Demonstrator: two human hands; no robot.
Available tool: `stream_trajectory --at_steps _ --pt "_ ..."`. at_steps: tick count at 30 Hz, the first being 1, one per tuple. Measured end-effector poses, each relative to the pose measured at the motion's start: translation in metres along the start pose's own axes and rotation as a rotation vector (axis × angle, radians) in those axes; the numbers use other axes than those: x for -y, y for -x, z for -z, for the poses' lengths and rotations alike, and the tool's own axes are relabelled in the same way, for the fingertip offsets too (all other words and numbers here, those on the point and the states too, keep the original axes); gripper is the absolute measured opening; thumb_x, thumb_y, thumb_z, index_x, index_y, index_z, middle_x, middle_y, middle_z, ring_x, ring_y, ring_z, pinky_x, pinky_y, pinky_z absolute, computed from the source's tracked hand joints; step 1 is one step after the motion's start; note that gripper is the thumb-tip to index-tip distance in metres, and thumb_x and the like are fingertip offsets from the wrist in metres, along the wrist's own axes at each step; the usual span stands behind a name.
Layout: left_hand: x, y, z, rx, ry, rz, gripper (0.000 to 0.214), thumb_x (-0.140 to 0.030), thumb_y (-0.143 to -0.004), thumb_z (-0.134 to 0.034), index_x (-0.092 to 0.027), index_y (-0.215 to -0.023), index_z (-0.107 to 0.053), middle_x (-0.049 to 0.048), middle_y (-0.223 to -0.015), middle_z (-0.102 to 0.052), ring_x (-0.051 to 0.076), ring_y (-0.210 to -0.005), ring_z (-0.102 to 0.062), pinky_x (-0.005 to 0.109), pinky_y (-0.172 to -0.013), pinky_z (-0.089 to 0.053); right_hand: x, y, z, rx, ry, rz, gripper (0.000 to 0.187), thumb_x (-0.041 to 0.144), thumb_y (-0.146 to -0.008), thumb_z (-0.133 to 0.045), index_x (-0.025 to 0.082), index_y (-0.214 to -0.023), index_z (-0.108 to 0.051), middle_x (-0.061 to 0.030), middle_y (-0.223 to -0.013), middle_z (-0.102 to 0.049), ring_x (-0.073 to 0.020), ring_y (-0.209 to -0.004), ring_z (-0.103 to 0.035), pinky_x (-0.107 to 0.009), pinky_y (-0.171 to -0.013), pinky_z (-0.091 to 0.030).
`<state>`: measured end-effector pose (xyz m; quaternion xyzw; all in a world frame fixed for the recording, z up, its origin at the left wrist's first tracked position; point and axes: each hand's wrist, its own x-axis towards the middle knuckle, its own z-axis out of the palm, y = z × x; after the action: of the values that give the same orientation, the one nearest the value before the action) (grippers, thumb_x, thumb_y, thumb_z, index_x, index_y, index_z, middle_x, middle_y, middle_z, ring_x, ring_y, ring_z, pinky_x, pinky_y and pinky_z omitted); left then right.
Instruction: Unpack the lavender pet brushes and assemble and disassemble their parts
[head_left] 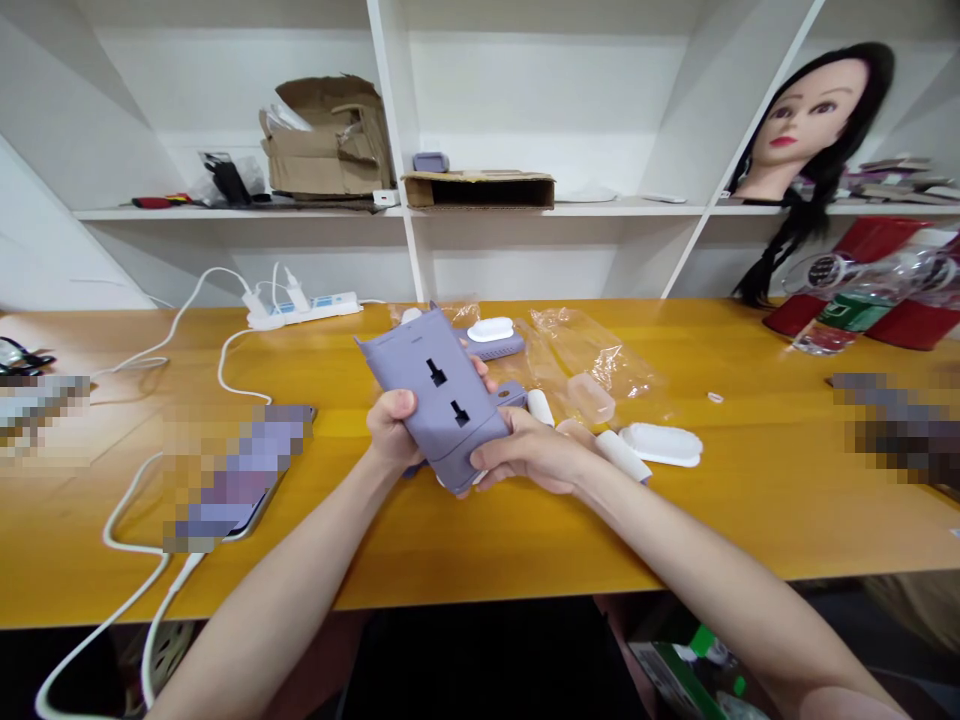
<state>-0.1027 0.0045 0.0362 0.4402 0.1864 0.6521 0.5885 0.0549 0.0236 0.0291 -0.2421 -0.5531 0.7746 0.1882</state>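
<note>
Both my hands hold a flat purple plastic housing (442,400) with two dark slots, tilted up over the yellow wooden table (750,500). My left hand (391,430) grips its left edge, thumb on the front. My right hand (536,455) closes around its lower right corner, and what looks like a white cylindrical part (622,455) sticks out behind it. A white oval cap (664,443) lies just right of my right hand. Behind the housing sit a purple base with a white oval top (491,335) and crumpled clear plastic bags (592,360).
A white power strip (307,308) with plugged cables sits at the back left; white cables (142,590) trail to the front edge past a phone (240,475). A mannequin head (814,120), water bottle (855,310) and cardboard boxes (330,135) occupy the shelves and right side.
</note>
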Motion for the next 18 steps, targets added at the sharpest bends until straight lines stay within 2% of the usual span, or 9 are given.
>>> stream_trajectory --at_steps 4,7,11,14,18 --pt "0.001 0.003 -0.003 0.067 0.012 0.006 0.061 -0.043 -0.051 -0.069 -0.022 -0.107 -0.058 0.0082 -0.089 -0.066 0.029 -0.083 -0.063 0.041 -0.071 -0.054 0.000 0.003 -0.002 0.005 0.018 -0.043 0.030 0.020 -0.060 -0.080 0.014 -0.083 -0.062 -0.0013 -0.071 -0.071 -0.0129 -0.053 -0.068 -0.018 -0.048 -0.044" --pt "0.003 0.007 -0.003 0.096 0.052 -0.021 0.060 -0.040 -0.055 -0.070 -0.021 -0.110 -0.056 0.0083 -0.091 -0.065 0.027 -0.083 -0.063 0.039 -0.072 -0.053 0.000 0.005 -0.006 -0.012 0.008 -0.033 0.026 0.020 -0.059 -0.079 0.013 -0.076 -0.060 -0.0008 -0.064 -0.070 -0.0127 -0.047 -0.066 -0.017 -0.042 -0.038" --pt "0.003 0.010 -0.002 0.108 0.069 -0.043 0.060 -0.042 -0.057 -0.070 -0.022 -0.111 -0.056 0.0073 -0.092 -0.066 0.027 -0.084 -0.064 0.039 -0.071 -0.054 -0.004 0.009 -0.014 -0.057 0.018 0.000 0.026 0.022 -0.059 -0.078 0.014 -0.074 -0.059 0.0007 -0.060 -0.068 -0.0126 -0.043 -0.064 -0.018 -0.042 -0.039" --pt "0.005 0.006 0.000 0.103 0.044 -0.042 0.061 -0.047 -0.057 -0.070 -0.021 -0.111 -0.057 0.0079 -0.093 -0.068 0.028 -0.084 -0.065 0.040 -0.069 -0.055 -0.006 0.008 -0.016 -0.108 0.016 0.051 0.030 0.025 -0.060 -0.079 0.015 -0.079 -0.058 0.0000 -0.064 -0.070 -0.0131 -0.046 -0.066 -0.019 -0.045 -0.040" --pt "0.015 0.002 0.002 -0.018 -0.083 -0.014 0.048 -0.052 -0.064 -0.069 -0.018 -0.098 -0.062 0.0111 -0.092 -0.071 0.032 -0.090 -0.068 0.042 -0.071 -0.057 -0.004 0.004 -0.009 -0.205 0.011 0.199 0.037 0.026 -0.061 -0.080 0.016 -0.087 -0.056 0.0002 -0.069 -0.070 -0.0139 -0.052 -0.068 -0.020 -0.048 -0.043"
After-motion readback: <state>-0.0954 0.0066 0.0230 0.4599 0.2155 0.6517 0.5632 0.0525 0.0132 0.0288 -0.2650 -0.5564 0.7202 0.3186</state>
